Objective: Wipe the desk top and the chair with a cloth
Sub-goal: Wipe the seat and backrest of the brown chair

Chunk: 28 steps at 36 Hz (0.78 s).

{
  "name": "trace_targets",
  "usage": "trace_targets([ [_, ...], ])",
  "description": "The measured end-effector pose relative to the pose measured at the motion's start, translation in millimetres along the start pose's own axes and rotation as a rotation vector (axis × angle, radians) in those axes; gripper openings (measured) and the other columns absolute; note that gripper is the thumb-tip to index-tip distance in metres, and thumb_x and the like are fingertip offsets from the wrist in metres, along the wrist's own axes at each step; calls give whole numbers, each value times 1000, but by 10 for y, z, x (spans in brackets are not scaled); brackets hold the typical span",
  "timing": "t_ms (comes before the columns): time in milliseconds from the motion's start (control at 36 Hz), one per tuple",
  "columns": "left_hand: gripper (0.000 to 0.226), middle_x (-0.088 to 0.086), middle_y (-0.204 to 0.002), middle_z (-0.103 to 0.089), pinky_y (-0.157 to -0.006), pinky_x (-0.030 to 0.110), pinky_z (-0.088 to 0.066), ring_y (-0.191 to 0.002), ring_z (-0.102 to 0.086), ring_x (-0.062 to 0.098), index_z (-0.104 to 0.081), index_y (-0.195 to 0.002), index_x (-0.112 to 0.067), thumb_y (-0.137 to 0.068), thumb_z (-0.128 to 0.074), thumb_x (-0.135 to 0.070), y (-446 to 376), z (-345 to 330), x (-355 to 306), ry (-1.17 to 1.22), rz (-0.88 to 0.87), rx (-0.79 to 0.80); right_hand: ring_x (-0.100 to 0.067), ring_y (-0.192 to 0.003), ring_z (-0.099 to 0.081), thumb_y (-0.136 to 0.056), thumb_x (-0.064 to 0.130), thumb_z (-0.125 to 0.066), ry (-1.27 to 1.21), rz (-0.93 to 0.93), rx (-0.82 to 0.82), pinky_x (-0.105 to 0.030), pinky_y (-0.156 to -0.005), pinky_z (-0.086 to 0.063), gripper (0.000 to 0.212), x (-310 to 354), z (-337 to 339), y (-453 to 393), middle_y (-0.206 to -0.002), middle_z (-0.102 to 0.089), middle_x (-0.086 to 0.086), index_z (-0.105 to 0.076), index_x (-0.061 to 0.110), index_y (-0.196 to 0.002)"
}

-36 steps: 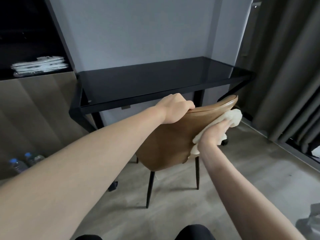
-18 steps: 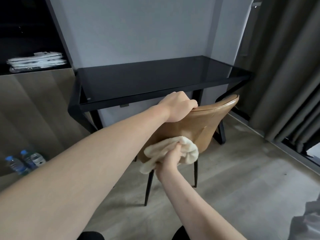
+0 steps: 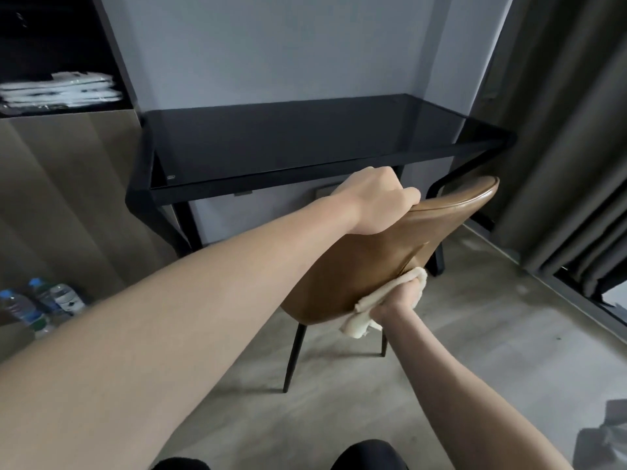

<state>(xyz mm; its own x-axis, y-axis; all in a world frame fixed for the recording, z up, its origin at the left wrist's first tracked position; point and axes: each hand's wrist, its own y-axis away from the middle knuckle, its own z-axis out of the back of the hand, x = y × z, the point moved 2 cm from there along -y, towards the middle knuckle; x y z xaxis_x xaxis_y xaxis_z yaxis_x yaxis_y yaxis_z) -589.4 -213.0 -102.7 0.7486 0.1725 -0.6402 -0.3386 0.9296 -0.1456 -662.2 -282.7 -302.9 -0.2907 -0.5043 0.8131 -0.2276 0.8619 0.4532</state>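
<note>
**Inspector:** The left hand, centre frame, is curled over the top edge of the chair back, fingers wrapped on the rim, steadying it. The right hand, lower centre-right, is closed around a bunched cream cloth and presses it against the back's lower right edge. One tail of cloth hangs loose below the hand.

**Assistant:** And the desk?

**Inspector:** Just behind the chair, across mid-frame. Its dark glass top shows nothing resting on it. Whether it has been wiped, I cannot tell.

**Assistant:** Risks?

**Inspector:** In my judgement, three. The chair appears tilted toward the person, so if the left hand slackens it may drop back and knock the desk's front edge, which sits near. Second, the cloth is wadded, so little of it meets the surface; strokes may skip areas, and the seat is hidden from view, so its coverage cannot be checked. Third, the hanging tail could snag a chair leg on a downward stroke and pull loose.
</note>
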Motion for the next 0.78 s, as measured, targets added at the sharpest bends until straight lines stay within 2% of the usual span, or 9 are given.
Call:
trace_targets([
  [56,52,-5,-42,-22,-56,40,-29,-49,-24,18,-19,-50,-15,-91,-48,-30,-33,16,17,-5,-39,2,-24,-111,-62,-83,56,-43,-119,-88,-92,-47,-101,-49,50,-86,106,-310,-129,-63,1,-63,29,-120],
  [111,53,-4,-42,-21,-55,39,-28,-47,-23,17,-19,-50,-16,-92,-48,-30,-65,25,40,-16,-70,5,-28,-120,-57,-82,62,-41,-153,-151,-162,-52,-111,-41,60,-146,142,-448,-136,-61,-3,-65,28,-125],
  [194,52,-4,-41,-21,-53,39,-30,-45,-22,17,-20,-50,-16,-91,-48,-30,-104,8,77,-14,-103,18,-20,-106,-57,-87,66,-38,-108,-220,-176,-34,-91,-46,54,-220,103,-391,-119,-63,4,-64,23,-106],
  [278,51,-1,-41,-23,-51,36,-31,-45,-24,17,-23,-49,-13,-90,-49,-29,-118,29,70,-3,-140,21,-24,-88,-62,-91,75,-34,-77,-310,-206,-33,-70,-51,67,-315,84,-350,-103,-68,-1,-68,19,-101],
  [417,51,3,-38,-37,-48,34,-40,-41,-42,18,-37,-45,-8,-88,-51,-32,-123,148,7,-5,-133,23,-33,-113,-66,-89,87,-30,-26,-361,-189,-49,-101,-54,83,-230,-15,-143,-118,-74,-10,-70,24,-125],
  [500,54,-1,-39,-45,-46,27,-32,-44,-50,15,-50,-45,-9,-92,-52,-36,-97,213,-18,-1,-99,53,-35,-104,-73,-99,71,-37,-24,-356,-98,-51,-95,-57,68,-4,-152,126,-110,-77,-16,-70,17,-126],
  [611,49,-2,-52,-59,-48,26,-29,-53,-55,11,-62,-56,-16,-95,-49,-42,-71,316,-78,13,-10,125,-32,-97,-73,-99,66,-41,-79,-359,-44,-48,-87,-56,57,406,-311,511,-97,-75,-12,-73,20,-106],
  [694,47,-1,-76,-73,-63,33,-50,-71,-65,21,-75,-80,-22,-93,-40,-50,-71,384,-123,37,83,211,-41,-120,-64,-100,56,-34,-37,-427,-47,-52,-104,-51,65,772,-351,764,-125,-69,-24,-69,11,-130],
  [778,50,0,-109,-76,-86,41,-55,-100,-68,30,-74,-108,-32,-93,-32,-55,-67,484,-100,19,219,336,-37,-106,-71,-102,49,-33,1,-442,-84,-43,-90,-57,65,1207,-391,981,-118,-72,-22,-62,6,-141],
])
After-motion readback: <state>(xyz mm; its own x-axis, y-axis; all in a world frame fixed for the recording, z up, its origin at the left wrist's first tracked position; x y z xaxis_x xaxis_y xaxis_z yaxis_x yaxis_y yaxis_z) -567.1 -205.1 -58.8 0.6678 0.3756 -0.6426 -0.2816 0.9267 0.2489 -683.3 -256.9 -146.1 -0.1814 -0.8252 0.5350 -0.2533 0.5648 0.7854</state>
